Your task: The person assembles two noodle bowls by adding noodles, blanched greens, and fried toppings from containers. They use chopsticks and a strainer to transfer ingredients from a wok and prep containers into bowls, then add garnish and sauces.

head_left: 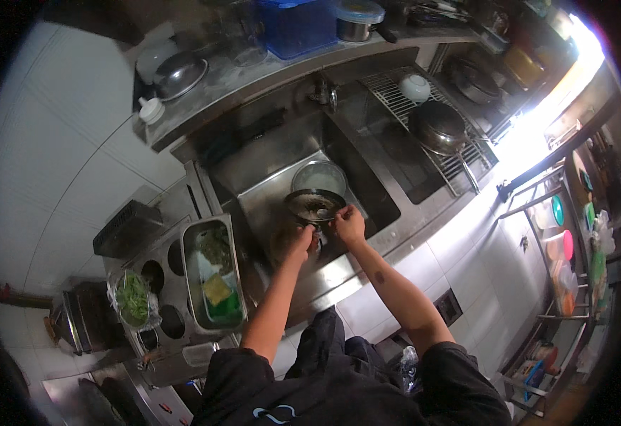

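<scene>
A small dark frying pan (pixel 303 206) is held tilted over the sink (pixel 254 186). My left hand (pixel 300 245) is closed around its handle, at the near side of the pan. On the pan's right edge rests my right hand (pixel 349 226), with its fingers bent and closed at the rim. Whether those fingers also hold something small, I cannot tell. Behind the frying pan, a round pale bowl (pixel 319 176) lies in the sink, partly covered by the pan.
A steel tray (pixel 237 298) with a yellow-green sponge stands left of the sink, beside a container of green leaves (pixel 133 298). On the right, a wire rack (pixel 388 89) bears a white bowl (pixel 415 88) and a dark pot (pixel 437 126). The tap (pixel 325 92) rises behind.
</scene>
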### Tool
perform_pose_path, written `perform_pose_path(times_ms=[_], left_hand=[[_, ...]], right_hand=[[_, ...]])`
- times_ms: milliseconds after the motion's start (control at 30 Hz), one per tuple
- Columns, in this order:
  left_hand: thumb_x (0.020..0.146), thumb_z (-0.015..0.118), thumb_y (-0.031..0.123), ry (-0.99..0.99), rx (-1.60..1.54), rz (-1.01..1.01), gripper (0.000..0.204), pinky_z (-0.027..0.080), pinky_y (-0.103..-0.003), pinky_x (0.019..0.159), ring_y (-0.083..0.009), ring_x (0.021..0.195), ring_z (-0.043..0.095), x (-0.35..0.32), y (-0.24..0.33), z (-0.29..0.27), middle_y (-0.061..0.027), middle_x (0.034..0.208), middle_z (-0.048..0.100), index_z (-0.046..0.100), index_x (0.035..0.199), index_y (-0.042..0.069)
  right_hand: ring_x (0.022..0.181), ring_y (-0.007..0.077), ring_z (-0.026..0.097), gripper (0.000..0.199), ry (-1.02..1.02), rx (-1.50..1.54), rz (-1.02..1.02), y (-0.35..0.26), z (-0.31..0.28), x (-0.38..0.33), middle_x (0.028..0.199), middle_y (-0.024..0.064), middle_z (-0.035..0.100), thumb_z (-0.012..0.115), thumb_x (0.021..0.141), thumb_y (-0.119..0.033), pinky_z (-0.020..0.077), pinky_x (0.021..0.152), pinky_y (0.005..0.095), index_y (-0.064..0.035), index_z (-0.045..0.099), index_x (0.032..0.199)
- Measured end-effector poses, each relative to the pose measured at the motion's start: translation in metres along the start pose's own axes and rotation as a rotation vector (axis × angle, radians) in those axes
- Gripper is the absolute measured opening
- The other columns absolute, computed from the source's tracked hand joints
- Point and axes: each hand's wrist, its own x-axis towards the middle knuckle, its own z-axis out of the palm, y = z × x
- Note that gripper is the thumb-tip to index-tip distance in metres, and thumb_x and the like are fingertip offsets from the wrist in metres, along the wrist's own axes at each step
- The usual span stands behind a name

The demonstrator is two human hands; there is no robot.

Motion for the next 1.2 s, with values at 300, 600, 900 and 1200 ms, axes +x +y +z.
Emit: perform_pose_path(times_ms=[300, 600, 900, 1200], left_hand=[[0.096, 0.055, 0.028, -0.01, -0.027, -0.157, 0.029, 0.036, -0.031, 0.035, -0.0157, 0.04, 0.048, 0.084, -0.005, 0.009, -0.0024, 0.057, 0.054, 0.055, 0.072, 0.012], [0.101, 0.056, 0.05, 0.017, 0.297, -0.221, 0.069, 0.056, -0.045, 0.084, -0.0297, 0.112, 0.064, 0.197, -0.114, -0.049, -0.0119, 0.148, 0.052, 0.042, 0.155, 0.01], [0.1, 0.057, 0.042, -0.221, 0.209, -0.16, 0.061, 0.046, -0.047, 0.104, -0.0298, 0.129, 0.053, 0.184, -0.114, -0.109, -0.0125, 0.144, 0.055, 0.051, 0.146, 0.002], [0.092, 0.072, 0.019, 0.07, 0.537, 1.03, 0.049, 0.052, -0.046, 0.094, -0.0318, 0.108, 0.065, -0.042, 0.013, 0.183, -0.0182, 0.123, 0.065, 0.052, 0.131, -0.003]], right_hand=[[0.097, 0.0421, 0.071, 0.023, -0.013, -0.148, 0.032, 0.02, 0.038, 0.056, 0.096, 0.0231, 0.073, 0.068, 0.086, -0.019, 0.055, 0.082, 0.0484, -0.0029, 0.066, 0.102], [0.078, 0.0242, 0.072, 0.018, -0.023, -0.046, 0.226, 0.064, 0.063, 0.081, 0.092, 0.0132, 0.075, 0.067, 0.086, -0.007, 0.0561, 0.071, 0.0379, -0.0016, 0.066, 0.103], [0.086, 0.0154, 0.071, 0.021, -0.005, 0.27, -0.133, -0.026, -0.073, -0.054, 0.095, 0.0101, 0.073, 0.056, 0.099, -0.007, 0.0574, 0.077, 0.0344, -0.0017, 0.061, 0.119], [0.076, 0.0171, 0.07, 0.025, 0.536, 0.189, 0.39, 0.022, -0.225, -0.346, 0.078, 0.0058, 0.07, 0.067, 0.096, -0.015, 0.0525, 0.07, 0.0331, -0.0063, 0.061, 0.119]])
